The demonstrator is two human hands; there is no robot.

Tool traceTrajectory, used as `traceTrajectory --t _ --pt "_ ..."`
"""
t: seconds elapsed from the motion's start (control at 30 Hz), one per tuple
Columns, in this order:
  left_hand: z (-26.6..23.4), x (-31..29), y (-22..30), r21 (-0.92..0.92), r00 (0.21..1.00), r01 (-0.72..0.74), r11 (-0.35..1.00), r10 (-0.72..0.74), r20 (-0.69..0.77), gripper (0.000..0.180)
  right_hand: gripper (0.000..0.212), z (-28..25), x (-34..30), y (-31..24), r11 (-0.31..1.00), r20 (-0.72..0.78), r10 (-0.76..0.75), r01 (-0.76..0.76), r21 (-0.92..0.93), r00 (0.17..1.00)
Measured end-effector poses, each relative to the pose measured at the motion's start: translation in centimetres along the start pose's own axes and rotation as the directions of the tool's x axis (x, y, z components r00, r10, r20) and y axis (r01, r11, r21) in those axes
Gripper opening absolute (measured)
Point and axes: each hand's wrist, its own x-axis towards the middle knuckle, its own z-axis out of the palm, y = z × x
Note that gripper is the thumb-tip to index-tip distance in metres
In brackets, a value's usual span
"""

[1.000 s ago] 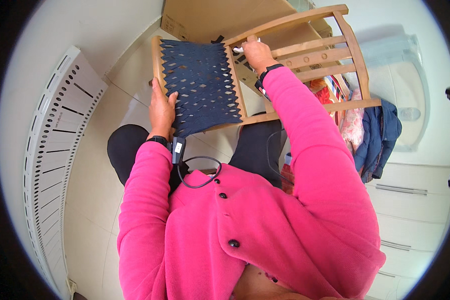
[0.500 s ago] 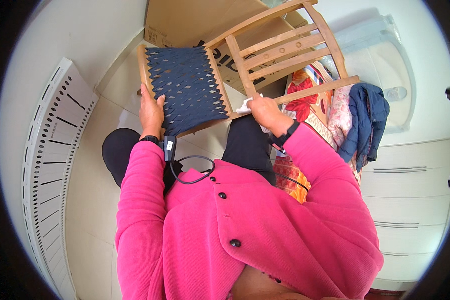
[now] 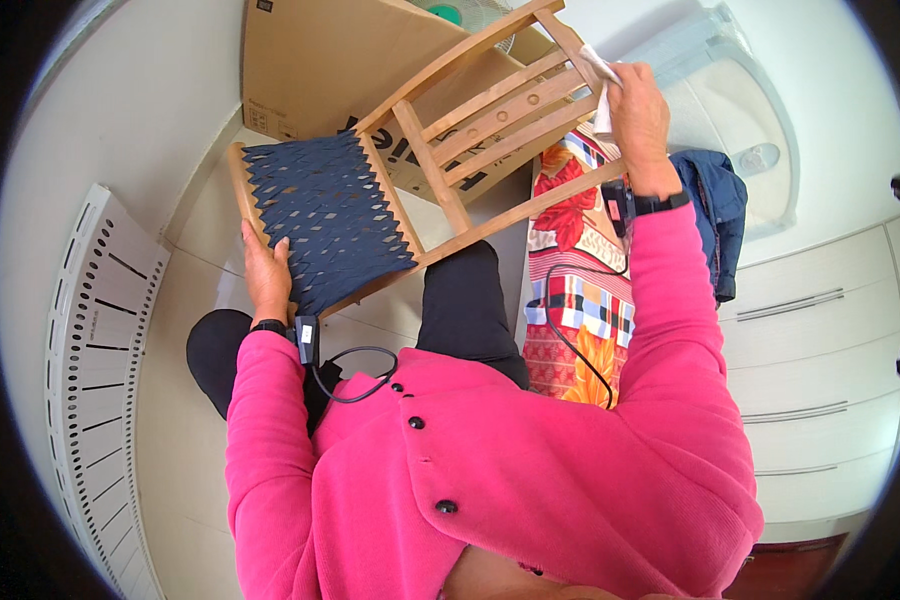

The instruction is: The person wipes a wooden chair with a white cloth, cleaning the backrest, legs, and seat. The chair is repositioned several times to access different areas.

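Note:
A small wooden chair point(image 3: 432, 160) with a woven dark-blue strap seat point(image 3: 325, 205) lies tilted across my lap, its slatted back pointing to the far right. My left hand point(image 3: 267, 272) grips the seat's wooden edge at the near left, thumb on the webbing and fingers around the rail. At the top of the backrest, my right hand point(image 3: 638, 120) is closed on a white cloth point(image 3: 602, 90) and presses it against the end rail. Both wrists wear black straps with small boxes and cables.
A large cardboard box point(image 3: 310, 70) stands behind the chair. On the right are a patterned floral cloth point(image 3: 575, 300), a blue jacket point(image 3: 710, 215) and white drawers point(image 3: 800, 350). A white perforated radiator point(image 3: 105, 400) runs along the left wall. A fan point(image 3: 470, 15) shows at the top.
My right hand has moved with the cloth from the lower side rail up to the end rail of the backrest. The chair appears shifted slightly left, with my left hand still on its edge.

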Motion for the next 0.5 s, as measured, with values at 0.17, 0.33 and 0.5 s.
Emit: traceTrajectory --t 0.17,0.33,0.5 --pt "-0.1 -0.1 0.1 0.006 1.0 -0.022 1.0 0.022 -0.013 0.079 0.015 3.3 -0.8 -1.0 0.995 0.217 0.073 -0.056 -0.083 0.974" --pt "-0.1 -0.1 -0.2 0.001 1.0 -0.026 1.0 0.026 -0.004 0.079 0.02 5.9 -2.0 -1.3 0.995 0.234 0.099 -0.098 -0.015 0.967" --pt "-0.2 0.0 0.0 -0.017 1.0 0.012 1.0 -0.012 0.021 0.079 0.024 8.9 -4.5 -4.9 0.98 0.365 0.104 -0.158 0.122 0.925"
